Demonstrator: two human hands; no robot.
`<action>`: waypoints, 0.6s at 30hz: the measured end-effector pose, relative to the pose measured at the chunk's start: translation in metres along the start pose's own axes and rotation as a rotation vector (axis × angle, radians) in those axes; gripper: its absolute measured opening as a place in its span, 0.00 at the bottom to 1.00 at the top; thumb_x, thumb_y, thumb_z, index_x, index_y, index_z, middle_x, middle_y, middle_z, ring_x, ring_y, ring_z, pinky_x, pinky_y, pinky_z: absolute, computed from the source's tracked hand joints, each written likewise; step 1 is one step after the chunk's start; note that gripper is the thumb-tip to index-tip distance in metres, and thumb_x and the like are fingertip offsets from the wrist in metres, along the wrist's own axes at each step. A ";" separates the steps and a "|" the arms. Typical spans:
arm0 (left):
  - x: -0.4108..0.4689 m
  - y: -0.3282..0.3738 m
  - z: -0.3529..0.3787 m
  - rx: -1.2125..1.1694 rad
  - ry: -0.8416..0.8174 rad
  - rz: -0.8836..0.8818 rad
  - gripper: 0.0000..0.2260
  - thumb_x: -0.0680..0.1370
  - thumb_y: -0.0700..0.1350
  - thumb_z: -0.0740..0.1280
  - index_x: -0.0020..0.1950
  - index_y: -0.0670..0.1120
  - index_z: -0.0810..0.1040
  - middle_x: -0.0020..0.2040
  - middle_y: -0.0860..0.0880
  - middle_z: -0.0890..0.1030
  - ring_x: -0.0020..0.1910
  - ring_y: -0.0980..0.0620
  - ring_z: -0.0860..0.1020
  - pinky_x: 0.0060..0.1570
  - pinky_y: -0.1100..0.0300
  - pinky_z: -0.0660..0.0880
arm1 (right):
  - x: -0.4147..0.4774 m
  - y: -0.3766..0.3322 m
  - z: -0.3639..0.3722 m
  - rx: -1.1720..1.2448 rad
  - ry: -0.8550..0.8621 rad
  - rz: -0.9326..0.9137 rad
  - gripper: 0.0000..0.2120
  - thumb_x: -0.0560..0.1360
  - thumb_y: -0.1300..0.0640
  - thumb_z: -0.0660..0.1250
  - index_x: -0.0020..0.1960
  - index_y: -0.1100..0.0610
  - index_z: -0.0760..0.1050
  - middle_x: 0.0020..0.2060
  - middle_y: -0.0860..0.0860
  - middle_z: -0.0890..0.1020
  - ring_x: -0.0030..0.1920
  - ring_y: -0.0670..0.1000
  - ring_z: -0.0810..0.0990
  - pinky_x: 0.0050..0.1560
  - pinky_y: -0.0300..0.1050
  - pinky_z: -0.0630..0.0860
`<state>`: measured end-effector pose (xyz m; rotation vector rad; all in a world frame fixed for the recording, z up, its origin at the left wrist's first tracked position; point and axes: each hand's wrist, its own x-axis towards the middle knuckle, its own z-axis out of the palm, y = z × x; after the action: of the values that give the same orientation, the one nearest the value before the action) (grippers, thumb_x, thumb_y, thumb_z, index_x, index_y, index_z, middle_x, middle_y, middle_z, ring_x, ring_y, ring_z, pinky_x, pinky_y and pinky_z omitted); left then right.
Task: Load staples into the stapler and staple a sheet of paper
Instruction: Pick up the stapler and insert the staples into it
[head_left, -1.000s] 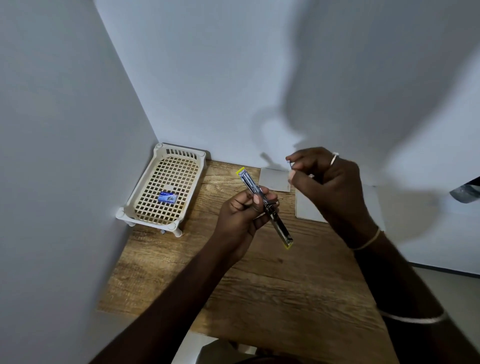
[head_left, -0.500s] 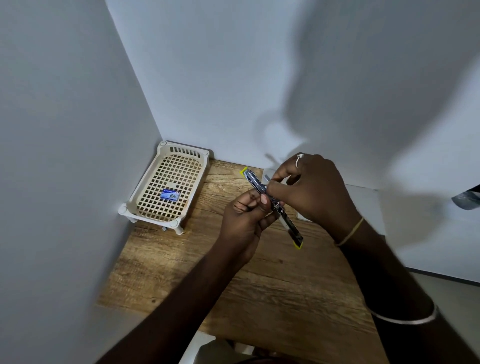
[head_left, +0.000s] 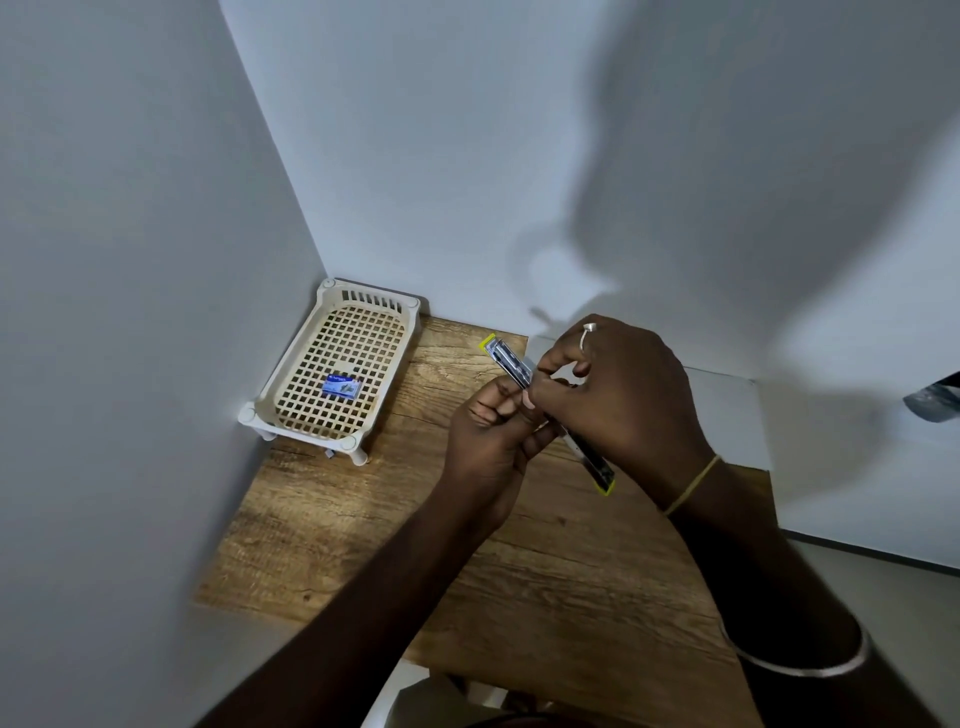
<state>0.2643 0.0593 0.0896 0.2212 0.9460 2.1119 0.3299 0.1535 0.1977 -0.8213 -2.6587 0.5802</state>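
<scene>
A slim metal stapler (head_left: 510, 362) with yellow-green ends is swung open into one long bar, held in the air above the wooden table (head_left: 395, 545). My left hand (head_left: 488, 436) grips it at the hinge from below. My right hand (head_left: 623, 400) comes from above with its fingertips pinched on a small strip of staples, mostly hidden, at the stapler's middle channel. White sheets of paper (head_left: 727, 415) lie on the table behind my right hand. A small blue staple box (head_left: 341, 387) lies in the cream tray.
The cream lattice tray (head_left: 283, 400) stands in the back left corner against two white walls. A dark object (head_left: 935, 400) pokes in at the right edge. The table's front edge runs below my forearms.
My right hand came down and left from a raised pinch to the stapler's middle. My left hand kept the open stapler nearly still.
</scene>
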 end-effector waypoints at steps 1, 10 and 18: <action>0.000 0.000 0.000 0.002 0.000 0.001 0.07 0.79 0.30 0.65 0.50 0.39 0.81 0.52 0.40 0.85 0.52 0.46 0.85 0.47 0.55 0.82 | 0.000 0.001 0.000 0.003 -0.010 0.001 0.05 0.66 0.46 0.73 0.41 0.45 0.85 0.42 0.44 0.82 0.44 0.48 0.81 0.49 0.51 0.78; -0.001 -0.001 -0.003 0.037 -0.009 -0.005 0.08 0.80 0.32 0.64 0.59 0.36 0.77 0.57 0.39 0.84 0.58 0.43 0.82 0.53 0.51 0.82 | 0.004 0.008 0.000 0.065 -0.103 0.020 0.08 0.65 0.42 0.72 0.40 0.43 0.85 0.37 0.42 0.82 0.38 0.43 0.79 0.39 0.43 0.72; -0.004 -0.002 -0.003 0.086 0.013 -0.037 0.16 0.79 0.38 0.66 0.64 0.31 0.73 0.61 0.32 0.78 0.61 0.35 0.76 0.65 0.34 0.72 | 0.008 0.014 -0.003 0.099 -0.161 -0.012 0.04 0.67 0.47 0.74 0.39 0.45 0.86 0.31 0.40 0.79 0.34 0.41 0.77 0.38 0.42 0.72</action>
<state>0.2667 0.0551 0.0866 0.2321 1.0418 2.0431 0.3308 0.1694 0.1951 -0.7587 -2.7505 0.7994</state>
